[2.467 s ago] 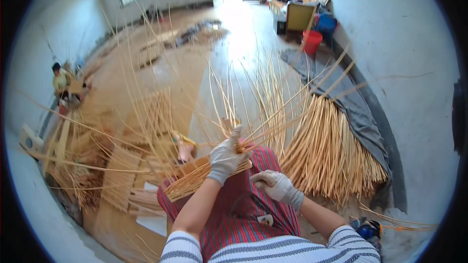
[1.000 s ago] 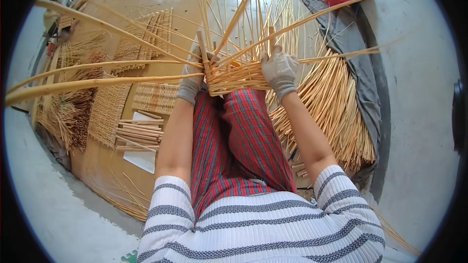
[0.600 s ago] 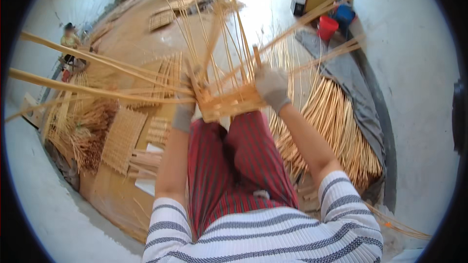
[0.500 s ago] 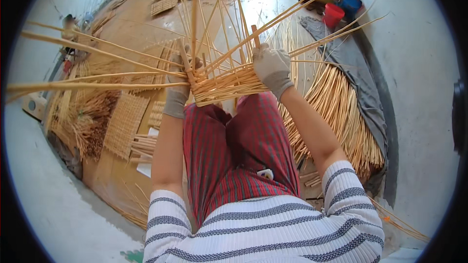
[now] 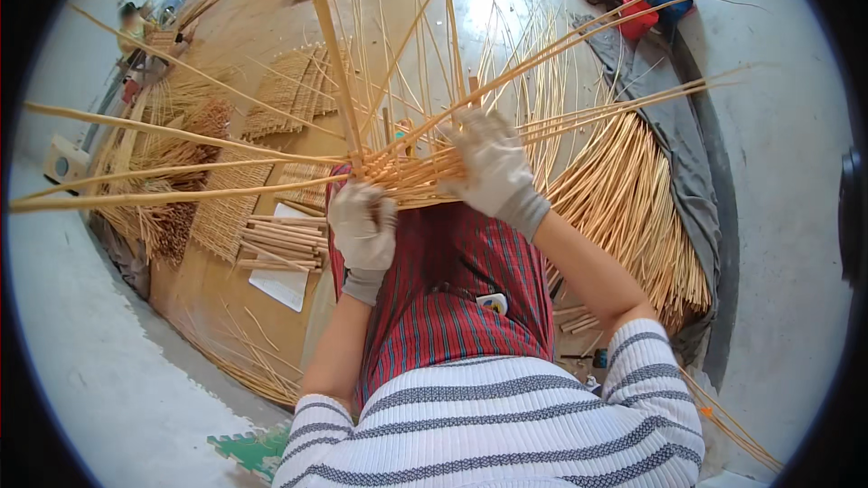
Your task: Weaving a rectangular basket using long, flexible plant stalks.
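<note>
A half-woven wicker basket (image 5: 420, 183) of pale willow rods lies across my thighs, with long rods fanning out from its rim. My left hand (image 5: 363, 230), in a grey-white work glove, is curled closed at its near left corner. My right hand (image 5: 488, 163), gloved too and a little blurred, lies against the right end of the weave with fingers apart. Just beyond that hand a short, thick stick end (image 5: 473, 86) shows. A thick rod (image 5: 330, 36) rises steeply from the left corner. My left fingertips are hidden from view.
A big bundle of peeled rods (image 5: 624, 208) lies on dark cloth to the right. Cut sticks (image 5: 282, 242) and woven mats (image 5: 226, 208) lie left. A red bucket (image 5: 638, 18) stands at the far right; another person (image 5: 136, 32) sits far left.
The basket has come down toward my lap. My left hand has moved from its left upright to the near corner. My right hand has let go of the short stick and shifted down the weave.
</note>
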`<state>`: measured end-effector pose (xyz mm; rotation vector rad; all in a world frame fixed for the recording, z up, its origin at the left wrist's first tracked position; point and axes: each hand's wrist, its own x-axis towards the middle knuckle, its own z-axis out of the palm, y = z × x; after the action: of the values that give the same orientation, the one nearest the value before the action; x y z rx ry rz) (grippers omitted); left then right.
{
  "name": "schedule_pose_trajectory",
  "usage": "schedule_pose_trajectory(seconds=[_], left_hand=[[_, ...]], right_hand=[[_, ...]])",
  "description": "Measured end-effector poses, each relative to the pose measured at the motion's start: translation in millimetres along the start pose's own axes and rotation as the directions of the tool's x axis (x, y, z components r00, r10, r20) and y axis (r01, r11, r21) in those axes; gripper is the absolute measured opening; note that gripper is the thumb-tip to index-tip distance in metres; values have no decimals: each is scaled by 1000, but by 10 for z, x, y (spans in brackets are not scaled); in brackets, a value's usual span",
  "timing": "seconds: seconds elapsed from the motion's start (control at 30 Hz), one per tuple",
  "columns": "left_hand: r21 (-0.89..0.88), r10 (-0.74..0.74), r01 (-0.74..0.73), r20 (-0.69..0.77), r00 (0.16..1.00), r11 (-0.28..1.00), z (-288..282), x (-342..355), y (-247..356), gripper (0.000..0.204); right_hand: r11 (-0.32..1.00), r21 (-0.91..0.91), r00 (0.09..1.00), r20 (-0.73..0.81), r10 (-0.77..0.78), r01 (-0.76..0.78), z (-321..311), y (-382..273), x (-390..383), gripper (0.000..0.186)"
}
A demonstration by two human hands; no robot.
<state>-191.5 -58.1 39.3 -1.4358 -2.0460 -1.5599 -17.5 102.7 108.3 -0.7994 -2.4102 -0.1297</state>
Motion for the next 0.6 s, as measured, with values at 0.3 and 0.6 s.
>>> schedule_pose_trajectory(seconds=[0.3,0.6], left_hand=[[418,230,-479,519,823,772,26,224,69,80],[338,367,-534,446,816,775,149,178,-120,63]], right_hand=[[968,-181,849,525,-53,173,284,-338,48,99],[983,-172,875,484,26,66,374,-310,-10,70]])
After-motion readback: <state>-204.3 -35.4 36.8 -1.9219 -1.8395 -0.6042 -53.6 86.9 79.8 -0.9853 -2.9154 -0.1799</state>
